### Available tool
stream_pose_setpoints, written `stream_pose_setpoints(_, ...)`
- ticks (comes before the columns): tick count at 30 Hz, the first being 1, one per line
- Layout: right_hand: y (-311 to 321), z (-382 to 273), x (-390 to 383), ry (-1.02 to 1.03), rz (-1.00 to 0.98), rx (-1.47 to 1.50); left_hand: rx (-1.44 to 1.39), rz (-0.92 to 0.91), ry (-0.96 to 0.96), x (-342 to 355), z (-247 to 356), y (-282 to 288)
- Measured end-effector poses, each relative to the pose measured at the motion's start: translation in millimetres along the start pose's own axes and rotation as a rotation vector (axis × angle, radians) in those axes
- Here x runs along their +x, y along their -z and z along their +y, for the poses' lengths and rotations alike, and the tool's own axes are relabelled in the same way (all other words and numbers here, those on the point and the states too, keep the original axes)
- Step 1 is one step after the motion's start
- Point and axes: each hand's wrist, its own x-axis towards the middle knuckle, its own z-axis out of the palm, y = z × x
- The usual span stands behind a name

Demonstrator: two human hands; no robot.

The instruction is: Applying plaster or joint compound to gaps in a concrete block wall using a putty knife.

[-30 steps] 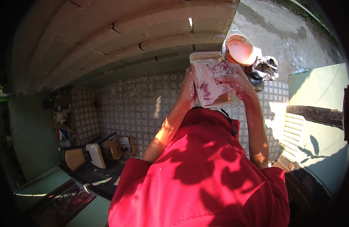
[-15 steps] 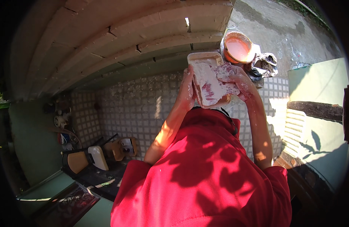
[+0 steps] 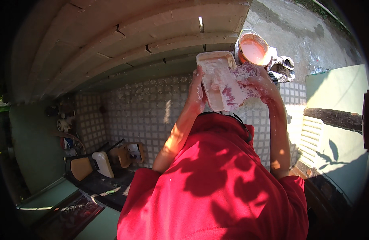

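Red shirt (image 3: 216, 172), short sleeves (image 3: 139, 182)

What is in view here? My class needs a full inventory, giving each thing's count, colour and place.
Tray: 1, cream, in the left hand
Smeared piece: 1, dark red and whitish, partly over the tray; possibly cloth
Bucket: 1, orange, beyond the right hand
Liquid: 1 bucketful, pinkish orange
Crumpled rag or bag: 1, dark and pale, beside the bucket
Ribbed wall: 1, brownish, upper left
Tiled floor: 1, greyish, middle
Concrete: 1 stretch, grey, upper right
Beam: 1, dark brown, far right
Box: 1, brown, lower left
Clutter: count unclear, mixed colours, far left
Shirt: 1, red, lower middle
Hands: 2, whitish-smeared; left, right
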Motion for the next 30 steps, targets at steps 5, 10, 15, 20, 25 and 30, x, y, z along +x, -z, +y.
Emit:
stream_pose_setpoints(5, 0, -17, 6, 0.036, -0.089, -0.303, -0.024, -0.026, 0.005, -1, 6, -3)
stream_pose_setpoints(10, 15, -28, 15, 0.030, -0.001, -0.231, -0.116, -0.094, -0.014, -2, 7, -5)
stream_pose_setpoints(15, -4, -65, -1, 0.118, -0.053, -0.697, -0.110, -0.056, -0.070, -4, 5, -5)
stream_pose_setpoints(20, -12, -43, 8, 0.126, -0.061, -0.802, -0.124, -0.084, -0.045, -4, 3, -6)
stream_pose_setpoints(25, -22, -27, 31, 0.056, -0.174, -0.842, -0.126, -0.123, 0.001, 3, 0, -2)
stream_pose_setpoints(30, -33, -17, 22, -0.040, -0.098, -0.173, -0.138, -0.095, -0.032, 12, 0, -5)
